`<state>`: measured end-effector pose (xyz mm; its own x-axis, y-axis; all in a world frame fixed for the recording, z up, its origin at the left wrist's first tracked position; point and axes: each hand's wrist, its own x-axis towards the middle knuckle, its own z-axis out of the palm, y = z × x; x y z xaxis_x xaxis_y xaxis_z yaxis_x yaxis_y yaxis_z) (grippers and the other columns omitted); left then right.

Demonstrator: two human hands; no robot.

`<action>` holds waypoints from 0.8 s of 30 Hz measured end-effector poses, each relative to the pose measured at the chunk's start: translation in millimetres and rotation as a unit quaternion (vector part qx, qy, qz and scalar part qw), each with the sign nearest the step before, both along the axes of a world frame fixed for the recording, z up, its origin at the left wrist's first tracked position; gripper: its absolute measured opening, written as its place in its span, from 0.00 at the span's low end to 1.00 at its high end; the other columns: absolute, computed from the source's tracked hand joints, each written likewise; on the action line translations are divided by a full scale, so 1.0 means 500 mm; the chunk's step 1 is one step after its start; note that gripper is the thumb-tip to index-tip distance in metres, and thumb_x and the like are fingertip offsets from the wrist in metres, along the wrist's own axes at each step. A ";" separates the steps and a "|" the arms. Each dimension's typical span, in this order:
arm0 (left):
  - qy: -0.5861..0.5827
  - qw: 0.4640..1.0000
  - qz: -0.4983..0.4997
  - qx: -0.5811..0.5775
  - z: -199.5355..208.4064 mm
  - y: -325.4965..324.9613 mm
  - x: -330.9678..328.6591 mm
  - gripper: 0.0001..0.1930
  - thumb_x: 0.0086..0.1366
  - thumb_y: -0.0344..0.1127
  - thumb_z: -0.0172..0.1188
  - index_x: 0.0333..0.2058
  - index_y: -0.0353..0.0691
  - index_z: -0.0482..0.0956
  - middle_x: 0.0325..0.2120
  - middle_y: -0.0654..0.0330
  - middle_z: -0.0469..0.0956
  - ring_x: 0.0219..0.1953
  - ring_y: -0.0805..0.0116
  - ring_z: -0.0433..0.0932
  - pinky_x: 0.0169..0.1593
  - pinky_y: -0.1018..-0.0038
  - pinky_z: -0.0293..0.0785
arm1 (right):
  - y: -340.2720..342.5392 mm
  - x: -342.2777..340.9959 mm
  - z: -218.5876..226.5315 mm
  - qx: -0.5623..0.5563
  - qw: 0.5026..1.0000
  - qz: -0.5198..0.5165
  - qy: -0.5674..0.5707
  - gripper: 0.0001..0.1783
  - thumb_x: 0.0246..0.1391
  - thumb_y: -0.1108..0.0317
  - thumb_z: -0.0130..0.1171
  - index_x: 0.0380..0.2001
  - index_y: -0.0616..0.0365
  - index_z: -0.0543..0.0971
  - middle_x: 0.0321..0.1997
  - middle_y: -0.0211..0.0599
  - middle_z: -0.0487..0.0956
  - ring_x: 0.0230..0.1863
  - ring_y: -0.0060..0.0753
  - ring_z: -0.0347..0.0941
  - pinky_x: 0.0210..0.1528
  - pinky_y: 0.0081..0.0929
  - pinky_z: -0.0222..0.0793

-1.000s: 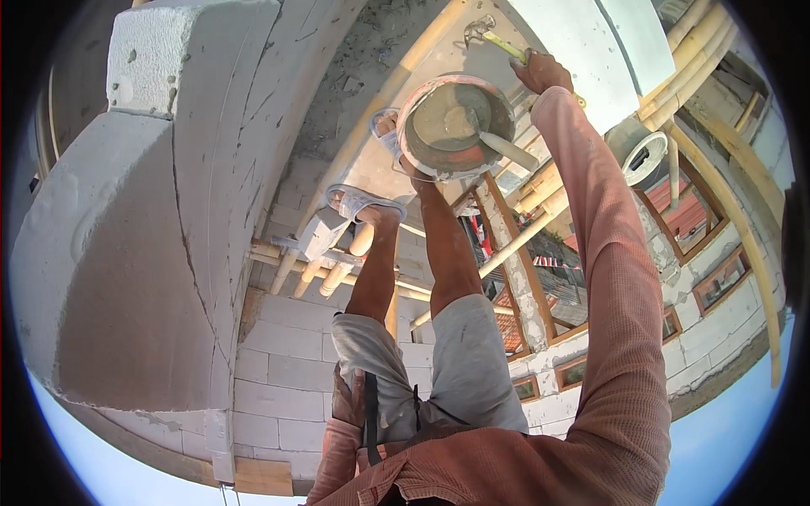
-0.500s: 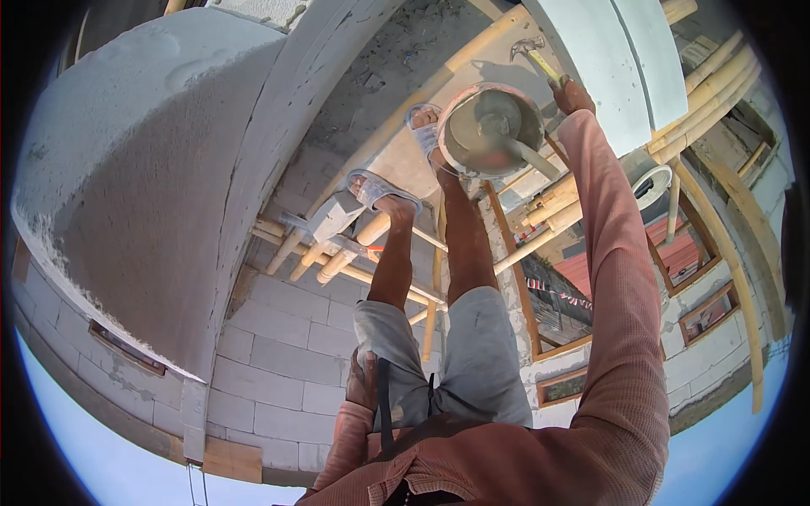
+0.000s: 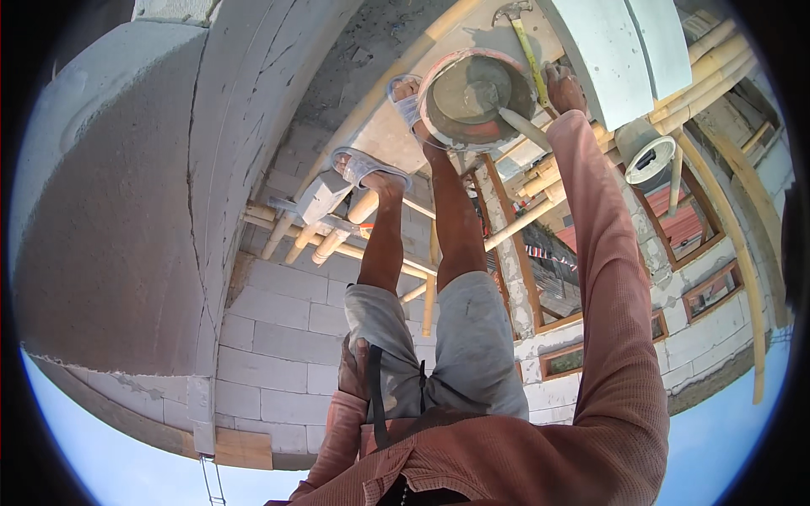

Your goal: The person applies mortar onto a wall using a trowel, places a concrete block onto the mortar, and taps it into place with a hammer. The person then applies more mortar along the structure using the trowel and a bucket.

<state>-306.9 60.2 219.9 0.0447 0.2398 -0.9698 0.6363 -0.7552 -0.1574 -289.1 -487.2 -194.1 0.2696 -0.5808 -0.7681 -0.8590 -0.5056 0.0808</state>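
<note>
A claw hammer (image 3: pixel 525 51) with a yellow-green handle lies on the board beside a round bucket (image 3: pixel 434 72) with a reddish rim. Grey mortar (image 3: pixel 472 91) fills the bucket's lower part, and a tool with a pale handle (image 3: pixel 523 126) leans out over its rim; the working end is sunk in the mortar. My right hand (image 3: pixel 565 88) is just right of the hammer's handle, fingers loosely bent and apart from it, close to a pale curved block (image 3: pixel 595 63). Against my left thigh rests my left hand (image 3: pixel 354 368), its fingers stretched along the grey shorts and partly hidden.
My sandalled feet (image 3: pixel 371 169) stand on a narrow board with bamboo poles (image 3: pixel 337 244) around it. A big rounded concrete form (image 3: pixel 126 194) rises at left. A white pail (image 3: pixel 650 160) is by the right poles. Below are a block wall (image 3: pixel 278 337) and window frames (image 3: pixel 561 363).
My right hand has let go of the hammer, which now lies beside the bucket. The view has shifted slightly. My left hand stays at the thigh.
</note>
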 end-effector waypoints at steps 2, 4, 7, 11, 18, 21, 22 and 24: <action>0.008 1.000 0.003 -0.020 -0.015 -0.017 -0.017 0.41 0.70 0.61 0.45 0.66 0.27 0.56 0.58 0.32 0.67 0.61 0.38 0.66 0.64 0.58 0.61 | -0.043 -0.053 0.046 0.053 0.998 0.012 0.044 0.48 0.59 0.28 0.40 0.62 0.63 0.69 0.63 0.62 0.70 0.65 0.59 0.66 0.65 0.49 0.62; -0.026 0.999 -0.036 -0.025 -0.016 -0.028 -0.010 0.41 0.71 0.60 0.46 0.66 0.27 0.56 0.58 0.33 0.66 0.61 0.39 0.66 0.64 0.58 0.61 | 0.006 -0.066 0.093 0.105 0.988 0.056 0.100 0.52 0.57 0.24 0.40 0.63 0.63 0.68 0.64 0.60 0.70 0.66 0.56 0.66 0.66 0.46 0.62; -0.160 0.973 -0.145 -0.076 -0.043 -0.062 0.012 0.38 0.71 0.56 0.49 0.65 0.27 0.57 0.58 0.36 0.65 0.61 0.43 0.65 0.65 0.57 0.60 | 0.084 -0.043 0.170 0.221 0.953 0.125 0.165 0.55 0.55 0.23 0.41 0.66 0.64 0.63 0.64 0.57 0.70 0.66 0.51 0.66 0.67 0.43 0.60; -0.202 0.946 -0.032 -0.251 -0.258 -0.172 0.059 0.39 0.69 0.50 0.56 0.68 0.31 0.52 0.62 0.39 0.61 0.64 0.46 0.62 0.67 0.58 0.57 | 0.190 -0.043 0.200 0.269 0.950 0.128 0.092 0.51 0.56 0.26 0.44 0.70 0.54 0.59 0.68 0.52 0.66 0.68 0.50 0.64 0.65 0.42 0.64; -0.031 0.918 0.254 -0.301 -0.798 -0.337 0.082 0.58 0.53 0.47 0.73 0.71 0.35 0.41 0.67 0.40 0.55 0.70 0.47 0.56 0.69 0.60 0.56 | 0.310 -0.045 0.183 0.096 0.978 0.154 0.105 0.42 0.55 0.46 0.62 0.68 0.47 0.59 0.63 0.41 0.67 0.64 0.50 0.66 0.63 0.50 0.65; -0.107 0.857 0.346 -0.367 -0.918 -0.348 0.109 0.50 0.53 0.42 0.75 0.69 0.40 0.53 0.62 0.51 0.66 0.62 0.52 0.68 0.64 0.60 0.65 | 0.346 0.002 0.174 0.082 0.971 0.199 0.100 0.39 0.55 0.48 0.62 0.64 0.52 0.62 0.61 0.43 0.68 0.60 0.50 0.70 0.60 0.48 0.70; -0.004 0.860 0.384 -0.337 -0.871 -0.489 0.043 0.39 0.60 0.37 0.69 0.66 0.53 0.58 0.59 0.58 0.70 0.61 0.59 0.71 0.64 0.64 0.66 | 0.259 -0.120 0.162 0.081 0.968 0.178 0.160 0.40 0.55 0.48 0.63 0.64 0.56 0.62 0.61 0.46 0.67 0.60 0.51 0.70 0.60 0.46 0.71; -0.001 0.840 0.440 -0.318 -0.908 -0.489 0.042 0.37 0.59 0.37 0.69 0.65 0.53 0.60 0.57 0.59 0.72 0.60 0.61 0.72 0.63 0.63 0.68 | 0.245 -0.118 0.157 0.151 0.971 0.124 0.135 0.45 0.53 0.47 0.64 0.63 0.66 0.60 0.62 0.58 0.65 0.60 0.58 0.70 0.60 0.44 0.71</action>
